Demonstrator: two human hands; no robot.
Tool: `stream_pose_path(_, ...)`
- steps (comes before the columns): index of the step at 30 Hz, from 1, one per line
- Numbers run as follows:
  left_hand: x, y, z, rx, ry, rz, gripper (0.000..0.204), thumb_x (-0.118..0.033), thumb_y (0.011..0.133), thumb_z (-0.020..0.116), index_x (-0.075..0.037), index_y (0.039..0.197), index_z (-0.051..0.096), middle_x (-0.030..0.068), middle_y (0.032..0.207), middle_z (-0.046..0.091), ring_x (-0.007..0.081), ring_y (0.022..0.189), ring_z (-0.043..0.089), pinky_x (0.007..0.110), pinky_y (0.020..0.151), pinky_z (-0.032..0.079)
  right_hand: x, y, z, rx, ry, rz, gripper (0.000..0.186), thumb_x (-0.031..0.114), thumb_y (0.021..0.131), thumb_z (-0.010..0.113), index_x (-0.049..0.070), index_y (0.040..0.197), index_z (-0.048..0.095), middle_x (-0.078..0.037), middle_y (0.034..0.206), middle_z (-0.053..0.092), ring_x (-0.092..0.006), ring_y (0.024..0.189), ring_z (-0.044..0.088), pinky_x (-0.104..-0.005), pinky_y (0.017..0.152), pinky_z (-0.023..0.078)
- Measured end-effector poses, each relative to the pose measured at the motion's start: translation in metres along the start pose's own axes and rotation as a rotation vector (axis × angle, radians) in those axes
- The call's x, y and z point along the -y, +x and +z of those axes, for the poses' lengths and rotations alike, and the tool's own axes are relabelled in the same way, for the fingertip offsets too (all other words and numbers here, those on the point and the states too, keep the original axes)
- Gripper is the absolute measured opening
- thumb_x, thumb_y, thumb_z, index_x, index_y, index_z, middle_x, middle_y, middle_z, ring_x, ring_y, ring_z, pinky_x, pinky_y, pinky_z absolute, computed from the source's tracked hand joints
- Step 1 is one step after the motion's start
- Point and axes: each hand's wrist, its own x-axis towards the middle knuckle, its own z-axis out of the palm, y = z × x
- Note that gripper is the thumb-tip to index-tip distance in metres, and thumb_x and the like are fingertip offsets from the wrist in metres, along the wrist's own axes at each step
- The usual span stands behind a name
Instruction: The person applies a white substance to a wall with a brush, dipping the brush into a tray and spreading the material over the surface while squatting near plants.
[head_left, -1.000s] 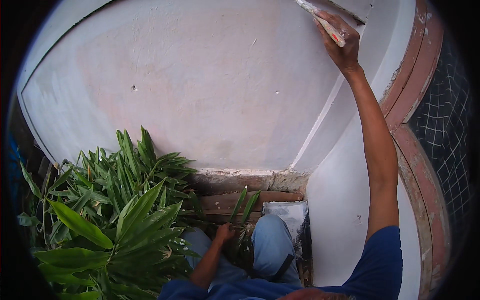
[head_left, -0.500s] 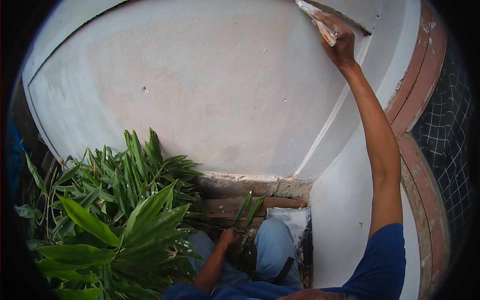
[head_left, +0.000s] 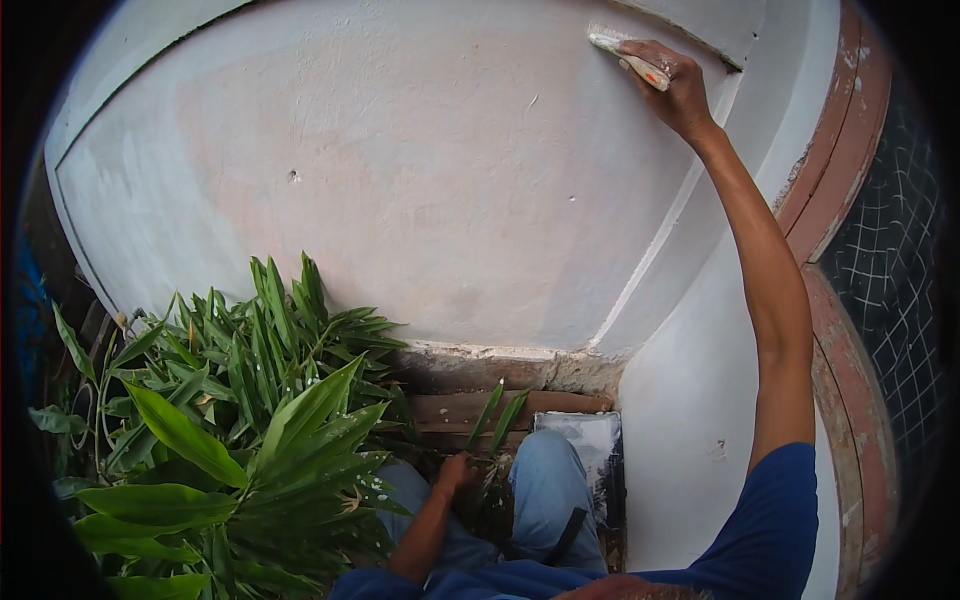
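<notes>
Right hand (head_left: 680,90) closed around a white-spattered, pale-handled paintbrush (head_left: 652,75) at one o'clock, bristles (head_left: 606,41) at the pale plaster wall (head_left: 430,180), left hand (head_left: 455,470) at six o'clock, curled, contents unclear to me, long-leaved green plants (head_left: 240,450) crowding eight o'clock.

1 L hand (head_left: 456,473), 1 R hand (head_left: 680,92), 1 brush (head_left: 654,76), 2 legs (head_left: 550,482).

Right hand (head_left: 672,85) high, in a curled grip (arm (head_left: 772,300) nearly straight), left hand (head_left: 456,471) low.
</notes>
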Motion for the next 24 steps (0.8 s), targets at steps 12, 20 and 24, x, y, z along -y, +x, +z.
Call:
stream_pose_path(12,-0.001,-0.008,-0.008,-0.039,-0.004,0.017,0.041,-0.028,0.065,0.067,-0.003,0.097,0.060,0.0205,0.092,0.062,0.0370,0.089,0.059,0.044,0.079,0.047,0.016,0.000,0.006,0.061,0.093,0.011,0.025,0.005,0.074,0.061,0.014,0.097,0.065,-0.004,0.092,0.065,-0.0239,0.080,0.063,-0.0309,0.069,0.051)
stream_pose_path(20,-0.003,-0.009,-0.006,-0.041,0.001,-0.025,0.042,-0.027,0.065,0.067,-0.004,0.100,0.060,0.0202,0.091,0.062,0.0366,0.089,0.059,0.043,0.079,0.047,0.030,0.013,0.024,0.097,-0.004,-0.007,0.021,0.009,0.075,0.060,0.015,0.095,0.066,-0.002,0.096,0.064,-0.0247,0.079,0.063,-0.0326,0.071,0.052)
stream_pose_path(24,-0.013,-0.008,-0.009,-0.016,0.015,-0.009,0.042,-0.027,0.066,0.067,-0.004,0.100,0.059,0.0201,0.093,0.062,0.0369,0.088,0.059,0.044,0.078,0.047,0.029,0.034,0.012,-0.014,0.006,-0.022,0.020,0.009,0.076,0.060,0.015,0.094,0.066,-0.002,0.096,0.064,-0.0255,0.078,0.063,-0.0334,0.070,0.052)
